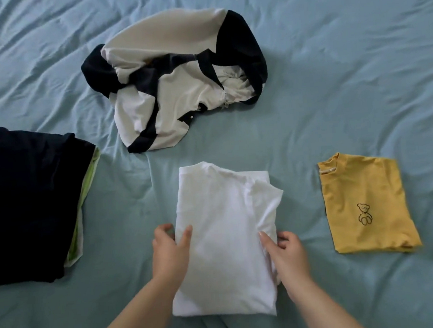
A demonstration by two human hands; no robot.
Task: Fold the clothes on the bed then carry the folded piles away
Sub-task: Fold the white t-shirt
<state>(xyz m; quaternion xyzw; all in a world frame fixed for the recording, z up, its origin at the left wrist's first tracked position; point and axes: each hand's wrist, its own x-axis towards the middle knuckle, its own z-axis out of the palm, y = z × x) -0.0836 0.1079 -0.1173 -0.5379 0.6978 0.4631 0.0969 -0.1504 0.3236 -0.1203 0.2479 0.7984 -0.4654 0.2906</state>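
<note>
Head view, down onto bed (333, 77) with wrinkled light-blue sheet. Folded white T-shirt (224, 241) low in centre, flat on sheet, collar end pointing away. Left hand (169, 250) gripping shirt's left edge: thumb on top of fabric, other fingers curled at the edge. Right hand (285, 251) gripping right edge likewise, thumb laid on fabric, fingers curled just beside the fold. Forearms in from bottom edge of frame. Folded yellow T-shirt (366, 203) right of white one, apart from it, small bear outline on front, collar end away. Dark navy pile (26, 199) at far left, cut by frame edge, lime-green garment (83, 200) peeking out under its right side, with a strip of white beside it. Unfolded navy-and-white zip jacket (175, 81) crumpled further up the bed, beyond white T-shirt, touching no other item.
</note>
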